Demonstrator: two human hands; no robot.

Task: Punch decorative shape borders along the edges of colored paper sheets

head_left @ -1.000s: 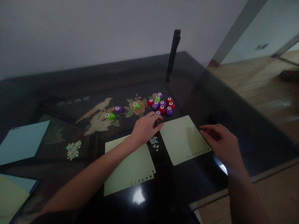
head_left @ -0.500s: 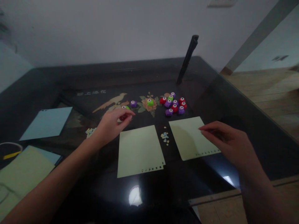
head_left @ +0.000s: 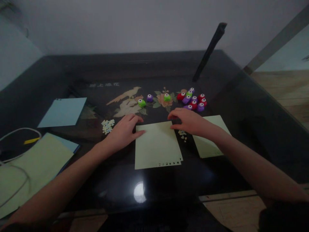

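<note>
A pale yellow-green sheet of paper, seemingly one of a small stack, lies in front of me with small shapes punched along its near edge. My left hand is at its far left corner, thumb on or just over the edge, fingers apart. Around the far right corner, my right hand has its thumb and fingers spread, holding nothing visible. Beyond it sits a cluster of red, purple and green mini craft punches. A green punch, a purple punch and another green punch stand apart from the cluster.
Paper cut-outs lie left of my left hand, and more cut-outs lie under my right wrist. My right forearm crosses a second pale sheet. Leftward are a blue sheet, yellow paper and a white cable. A black post stands behind.
My right hand has moved left from the right-hand sheet to the middle sheet's far right corner. My left hand has come down to its far left corner, and its fingers have opened.
</note>
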